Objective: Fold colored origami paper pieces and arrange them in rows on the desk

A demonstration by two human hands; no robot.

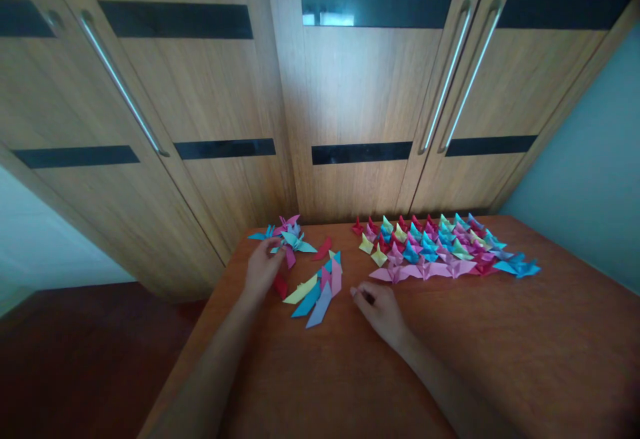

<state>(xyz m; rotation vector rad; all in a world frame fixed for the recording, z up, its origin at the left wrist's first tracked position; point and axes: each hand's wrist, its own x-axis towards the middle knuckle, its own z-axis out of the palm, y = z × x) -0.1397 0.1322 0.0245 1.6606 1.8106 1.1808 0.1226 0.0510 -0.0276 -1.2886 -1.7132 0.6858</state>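
My left hand point(261, 271) is over the far left part of the table, thumb and fingers pinched on a light teal origami crane point(299, 243) at the edge of a small heap. Pink, lilac and blue folded birds point(289, 224) make up the rest of that heap. Between my hands lies a fan of flat folded paper pieces point(320, 299) in yellow, blue, lilac and pink. My right hand point(381, 309) rests on the table just right of the fan, fingers curled together, with nothing visible in them.
Packed rows of colourful origami birds point(430, 249) cover the table's back right. Red folded pieces point(323, 248) lie near the heap and beside my left wrist. The brown table point(500, 332) meets a wooden wardrobe point(350, 92) with long metal handles. A pale wall point(580, 159) stands at right.
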